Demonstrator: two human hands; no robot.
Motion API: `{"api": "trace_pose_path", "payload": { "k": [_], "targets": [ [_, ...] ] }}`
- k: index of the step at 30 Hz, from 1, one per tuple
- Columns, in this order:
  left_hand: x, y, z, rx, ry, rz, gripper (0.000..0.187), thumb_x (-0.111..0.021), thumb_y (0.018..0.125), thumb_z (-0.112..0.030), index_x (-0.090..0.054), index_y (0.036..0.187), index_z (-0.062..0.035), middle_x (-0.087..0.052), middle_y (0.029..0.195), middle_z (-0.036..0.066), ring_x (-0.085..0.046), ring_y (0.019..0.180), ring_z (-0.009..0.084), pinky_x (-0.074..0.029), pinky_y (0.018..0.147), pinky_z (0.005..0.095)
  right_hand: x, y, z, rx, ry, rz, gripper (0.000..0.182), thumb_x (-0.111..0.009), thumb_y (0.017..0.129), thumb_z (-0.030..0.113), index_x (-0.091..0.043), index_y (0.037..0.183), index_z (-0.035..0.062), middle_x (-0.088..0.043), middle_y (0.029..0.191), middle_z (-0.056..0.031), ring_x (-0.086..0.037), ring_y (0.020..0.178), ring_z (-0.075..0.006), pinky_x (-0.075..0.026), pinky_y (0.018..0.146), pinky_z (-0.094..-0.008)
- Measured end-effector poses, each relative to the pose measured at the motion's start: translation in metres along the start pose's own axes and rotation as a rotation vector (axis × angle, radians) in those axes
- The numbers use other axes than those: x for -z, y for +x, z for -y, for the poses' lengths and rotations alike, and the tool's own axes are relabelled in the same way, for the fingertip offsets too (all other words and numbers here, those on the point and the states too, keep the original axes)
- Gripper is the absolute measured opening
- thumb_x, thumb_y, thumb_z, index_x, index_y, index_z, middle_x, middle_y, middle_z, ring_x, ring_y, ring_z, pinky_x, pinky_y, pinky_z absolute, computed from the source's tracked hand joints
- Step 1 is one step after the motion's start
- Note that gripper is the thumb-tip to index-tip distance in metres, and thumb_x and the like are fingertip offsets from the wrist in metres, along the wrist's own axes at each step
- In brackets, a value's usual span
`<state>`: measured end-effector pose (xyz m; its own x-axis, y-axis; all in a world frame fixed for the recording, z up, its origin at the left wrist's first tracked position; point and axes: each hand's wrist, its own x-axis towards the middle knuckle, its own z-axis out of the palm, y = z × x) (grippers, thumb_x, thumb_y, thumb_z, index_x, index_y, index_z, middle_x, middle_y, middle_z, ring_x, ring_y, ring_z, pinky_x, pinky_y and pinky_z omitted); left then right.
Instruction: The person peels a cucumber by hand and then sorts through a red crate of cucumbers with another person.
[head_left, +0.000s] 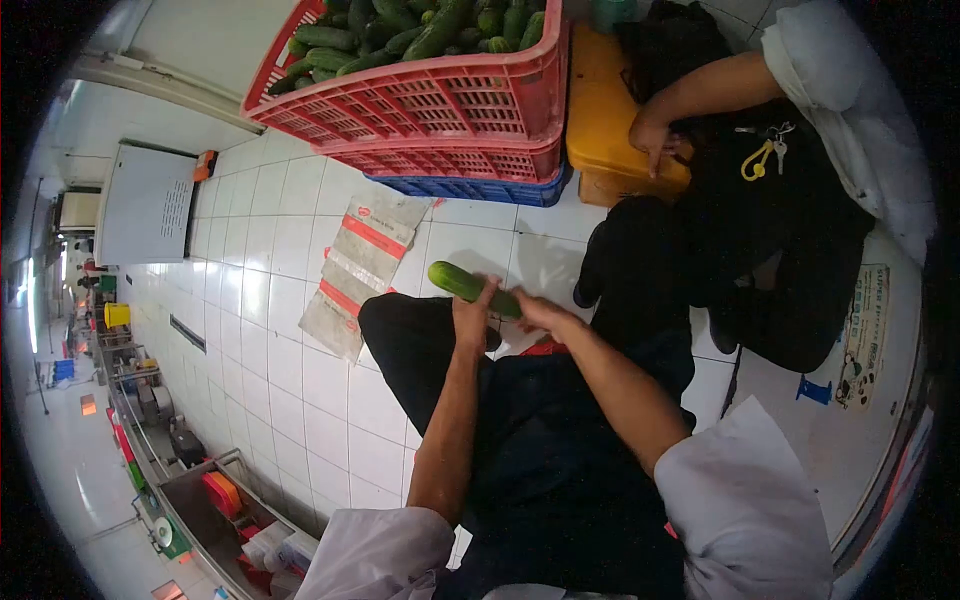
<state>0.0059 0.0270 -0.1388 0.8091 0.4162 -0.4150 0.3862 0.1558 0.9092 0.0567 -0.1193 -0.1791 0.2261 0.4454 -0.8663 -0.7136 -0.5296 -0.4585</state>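
A green cucumber (pixel 455 280) is held out in front of my lap, its rounded end pointing to the upper left. Around its middle my left hand (pixel 474 312) is wrapped, the thumb lying on top. My right hand (pixel 538 313) is closed round the other end, close beside the left one. Beyond both hands stands a red crate (pixel 440 105) piled with cucumbers (pixel 400 28).
Under the red crates is a blue crate (pixel 480 188). A flattened sack (pixel 365 270) lies on the tiled floor. At the right, another person's hand (pixel 655 135) rests by a yellow container (pixel 605 110). A whiteboard (pixel 148 205) stands at the far left.
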Motion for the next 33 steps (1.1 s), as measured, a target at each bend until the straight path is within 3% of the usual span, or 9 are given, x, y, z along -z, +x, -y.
{"api": "trace_pose_path", "payload": {
  "k": [1,5,8,12,13,16,21,30,33],
  "targets": [
    [0.005,0.003,0.003,0.081,0.002,-0.050,0.027,-0.073,0.086,-0.023,-0.064,0.096,-0.0003,-0.067,0.087,0.005,-0.061,0.075,0.0156,-0.048,0.065,0.0286,-0.009,-0.001,-0.009,-0.001,0.039,0.048,0.061,-0.040,0.092,0.059,-0.054,0.126,0.0112,-0.063,0.108,-0.0121,-0.062,0.099,-0.0281,-0.051,0.078,-0.0473],
    [0.016,0.011,0.043,0.205,0.290,-0.085,0.036,-0.070,0.085,-0.031,-0.068,0.098,0.0022,-0.068,0.081,0.012,-0.064,0.073,0.0171,-0.047,0.063,0.0339,-0.024,0.013,-0.015,0.069,0.157,0.225,0.036,-0.047,0.094,0.035,-0.059,0.114,0.0073,-0.063,0.106,-0.0074,-0.060,0.094,-0.0210,-0.050,0.081,-0.0407],
    [0.014,0.020,0.057,0.195,0.386,-0.067,0.043,-0.066,0.087,-0.034,-0.066,0.106,0.0039,-0.068,0.081,0.014,-0.063,0.070,0.0168,-0.047,0.061,0.0337,-0.022,0.011,-0.010,0.189,0.197,0.215,0.034,-0.052,0.093,0.035,-0.059,0.112,0.0079,-0.063,0.104,-0.0049,-0.060,0.092,-0.0187,-0.050,0.081,-0.0387],
    [0.007,0.007,0.049,0.247,0.075,0.205,0.046,-0.056,0.094,-0.039,-0.064,0.115,0.0013,-0.069,0.096,0.011,-0.063,0.076,0.0175,-0.046,0.061,0.0304,-0.012,0.046,-0.036,0.459,0.300,0.149,0.035,-0.064,0.089,0.031,-0.061,0.112,0.0043,-0.066,0.101,-0.0106,-0.065,0.090,-0.0214,-0.052,0.074,-0.0362],
    [0.001,0.001,0.037,0.241,0.141,0.219,0.048,-0.054,0.096,-0.043,-0.064,0.116,-0.0003,-0.069,0.097,0.009,-0.062,0.079,0.0170,-0.046,0.064,0.0303,-0.009,0.050,-0.033,0.344,0.179,-0.074,0.033,-0.067,0.089,0.031,-0.066,0.106,0.0030,-0.067,0.092,-0.0096,-0.066,0.084,-0.0216,-0.052,0.070,-0.0360],
    [-0.001,0.003,0.014,0.280,0.140,0.225,0.052,-0.049,0.097,-0.049,-0.063,0.117,-0.0030,-0.068,0.103,0.006,-0.061,0.091,0.0170,-0.045,0.073,0.0313,-0.008,0.029,-0.021,0.315,0.427,-0.212,0.037,-0.067,0.088,0.035,-0.067,0.106,0.0024,-0.068,0.091,-0.0107,-0.066,0.085,-0.0212,-0.052,0.072,-0.0369],
    [-0.008,-0.007,-0.017,0.274,-0.065,0.191,0.053,-0.049,0.096,-0.053,-0.062,0.120,-0.0075,-0.065,0.114,0.006,-0.056,0.110,0.0176,-0.042,0.087,0.0371,-0.015,0.005,0.016,0.475,0.148,-0.406,0.035,-0.067,0.088,0.036,-0.069,0.106,0.0052,-0.070,0.098,-0.0114,-0.067,0.090,-0.0223,-0.052,0.075,-0.0379],
    [-0.007,-0.001,-0.004,0.185,-0.041,0.143,0.044,-0.050,0.100,-0.042,-0.060,0.123,-0.0065,-0.064,0.109,0.006,-0.058,0.106,0.0171,-0.048,0.082,0.0345,-0.029,-0.026,0.033,0.379,0.440,-0.251,0.038,-0.063,0.090,0.035,-0.065,0.109,0.0020,-0.065,0.094,-0.0096,-0.064,0.083,-0.0199,-0.054,0.060,-0.0336],
    [-0.007,-0.004,-0.002,0.146,-0.059,0.125,0.044,-0.051,0.099,-0.041,-0.060,0.123,-0.0055,-0.064,0.109,0.007,-0.059,0.102,0.0173,-0.049,0.081,0.0338,-0.029,-0.021,0.029,0.412,0.338,-0.242,0.036,-0.058,0.094,0.038,-0.060,0.114,0.0084,-0.064,0.099,-0.0057,-0.062,0.081,-0.0150,-0.055,0.065,-0.0308]
  ]
}}
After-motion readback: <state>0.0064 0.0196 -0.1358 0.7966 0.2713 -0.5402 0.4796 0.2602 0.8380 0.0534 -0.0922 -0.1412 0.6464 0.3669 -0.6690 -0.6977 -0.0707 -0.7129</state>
